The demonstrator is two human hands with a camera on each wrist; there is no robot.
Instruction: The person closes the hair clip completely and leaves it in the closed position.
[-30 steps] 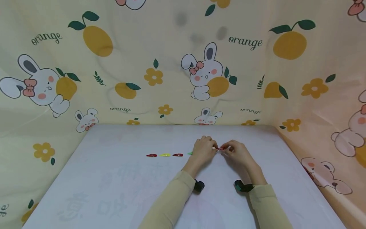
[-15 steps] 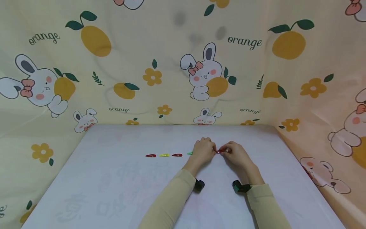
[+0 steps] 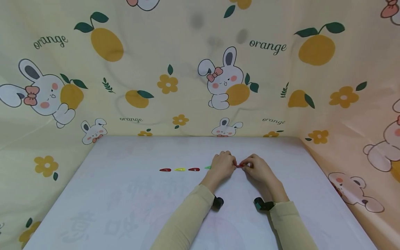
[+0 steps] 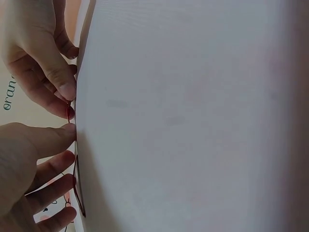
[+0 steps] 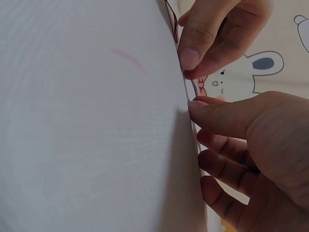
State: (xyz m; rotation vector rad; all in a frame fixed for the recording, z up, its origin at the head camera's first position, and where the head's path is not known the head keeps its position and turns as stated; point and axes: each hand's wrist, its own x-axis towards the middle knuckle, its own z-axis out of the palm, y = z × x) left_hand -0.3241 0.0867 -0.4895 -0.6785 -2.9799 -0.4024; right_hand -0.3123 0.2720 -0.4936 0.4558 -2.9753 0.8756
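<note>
A red snap hair clip (image 3: 239, 166) lies between my two hands, low over the white table. My left hand (image 3: 223, 164) pinches its left end, thumb against forefinger. The other end is in the fingertips of my right hand (image 3: 258, 168). In the right wrist view a short stretch of the clip (image 5: 194, 87) shows between both sets of fingertips. Left of my hands runs a row of clips: red (image 3: 165, 170), yellow (image 3: 180, 169), dark red (image 3: 194, 169) and green (image 3: 208, 167). My left hand partly covers the green one.
The white tabletop (image 3: 140, 208) ends at a patterned cloth backdrop (image 3: 187, 69) with rabbits and oranges. Another clip (image 4: 78, 188) lies beside my left fingers in the left wrist view. Each wrist carries a black camera, such as the right one (image 3: 263, 204).
Both hands have come slightly toward me with the red hair clip, which now sits nearer the line of the row. In the last half second they have hardly moved.
</note>
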